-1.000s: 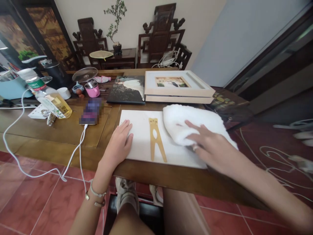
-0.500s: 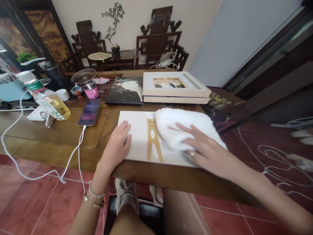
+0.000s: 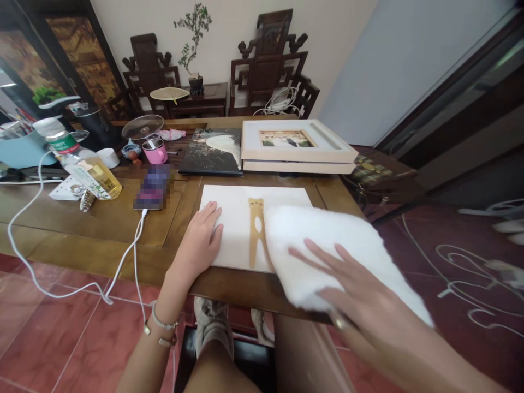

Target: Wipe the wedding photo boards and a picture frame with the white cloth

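Observation:
My left hand (image 3: pixel 200 237) lies flat on the left edge of a white board (image 3: pixel 231 218), its fingers stretched out. On the board rests a flat yellow A-shaped piece (image 3: pixel 252 245) with an animal-like head and an oval hole. My right hand (image 3: pixel 356 289) has its fingers spread over a fluffy white towel (image 3: pixel 303 229), with the thumb out of sight, and moves the towel along with it. The towel covers the board's right part and the right leg of the yellow piece, and it reaches past the table's front edge.
Picture frames (image 3: pixel 298 164) and a dark photo panel (image 3: pixel 210 155) lie behind the board. Leftward are a charging phone (image 3: pixel 152 188), its white cable (image 3: pixel 137 240), a pink cup (image 3: pixel 155 153) and a tilted bottle (image 3: pixel 94 174). White hangers (image 3: pixel 462 289) appear at the right.
My right hand has drawn the towel toward me, uncovering the board's far right corner and covering part of the yellow piece's right leg. My left hand stays in place on the board.

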The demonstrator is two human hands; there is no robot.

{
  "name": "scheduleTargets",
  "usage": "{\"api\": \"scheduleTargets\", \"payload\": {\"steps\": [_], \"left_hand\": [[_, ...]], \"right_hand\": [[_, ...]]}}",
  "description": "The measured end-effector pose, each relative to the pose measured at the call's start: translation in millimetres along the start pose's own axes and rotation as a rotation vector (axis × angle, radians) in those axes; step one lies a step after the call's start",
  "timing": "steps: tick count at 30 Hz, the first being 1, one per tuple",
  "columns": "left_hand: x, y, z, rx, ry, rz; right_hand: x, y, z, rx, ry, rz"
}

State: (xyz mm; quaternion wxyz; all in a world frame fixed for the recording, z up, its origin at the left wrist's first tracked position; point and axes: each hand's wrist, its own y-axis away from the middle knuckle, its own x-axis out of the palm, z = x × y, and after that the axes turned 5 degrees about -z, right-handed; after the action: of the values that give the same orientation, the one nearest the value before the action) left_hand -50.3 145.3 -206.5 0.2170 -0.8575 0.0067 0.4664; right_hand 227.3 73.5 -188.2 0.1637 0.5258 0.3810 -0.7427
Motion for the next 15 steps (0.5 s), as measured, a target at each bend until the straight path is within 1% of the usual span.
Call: {"api": "scheduleTargets", "payload": {"steps": [2, 3, 4, 6, 9, 13, 15], "left_hand": [[-3.3, -1, 0, -0.001, -0.003, 0.002], [-4.0, -2, 0, -0.003, -0.004, 0.003], [-4.0, -2, 0, -0.005, -0.004, 0.004], [-2.4, -1, 0, -0.006, -0.007, 0.003], [2.3, 2, -1, -0.006, -0.010, 0.005], [8.3, 6, -1, -0.005, -0.005, 0.009], [10.6, 6, -1, -0.003, 0.000, 0.008]], "right_hand": [[-8, 12, 14, -0.040, -0.014, 0.014], [-11, 15, 17, -0.055, -0.017, 0.026], [-12, 17, 17, -0.059, -0.018, 0.036], [-10, 14, 9, -0.054, -0.015, 0.059], [3, -4, -19, 0.001, 0.000, 0.036], [27, -41, -65, 0.087, 0.036, -0.007], [37, -57, -82, 0.125, 0.061, -0.025]]}}
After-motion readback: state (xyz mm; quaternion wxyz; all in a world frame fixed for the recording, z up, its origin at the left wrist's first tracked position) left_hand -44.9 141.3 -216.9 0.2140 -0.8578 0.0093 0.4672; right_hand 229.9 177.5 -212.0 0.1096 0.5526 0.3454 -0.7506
